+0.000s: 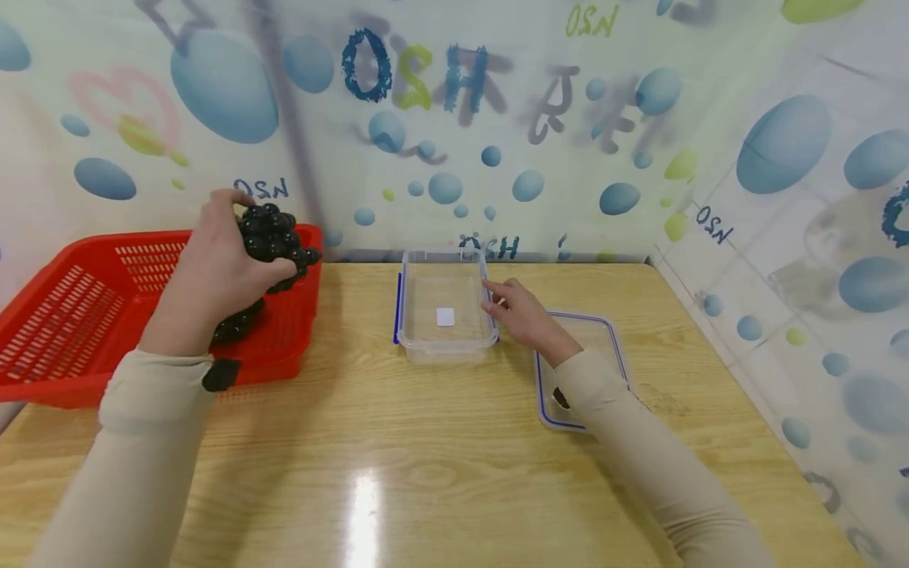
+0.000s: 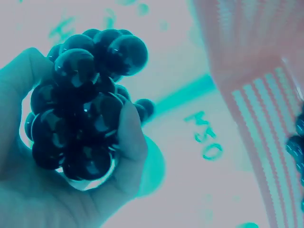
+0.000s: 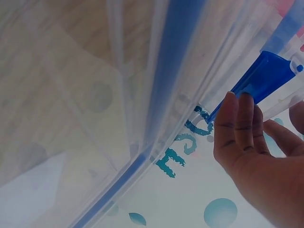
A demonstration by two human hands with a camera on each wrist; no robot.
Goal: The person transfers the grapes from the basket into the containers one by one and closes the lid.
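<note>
Two arms reach forward, one hand gripping, the other with loosely bent fingers.
The left arm [image 1: 131, 465] comes from the near left, its hand, the left hand [image 1: 223, 264], raised at the far left; thumb and fingers curl inward from either side. The right arm [image 1: 660, 465] slants from the near right toward the far middle, the right hand [image 1: 521, 315] lower, fingers pointing left. Pale sleeves end at both wrists.

Black grapes [image 1: 268, 233], red basket [image 1: 304, 331], clear box [image 1: 454, 352] with blue clips [image 3: 266, 76], yellowish wood-grain table [image 1: 440, 457], blue-and-green-dotted white curtain [image 1: 341, 158]
</note>
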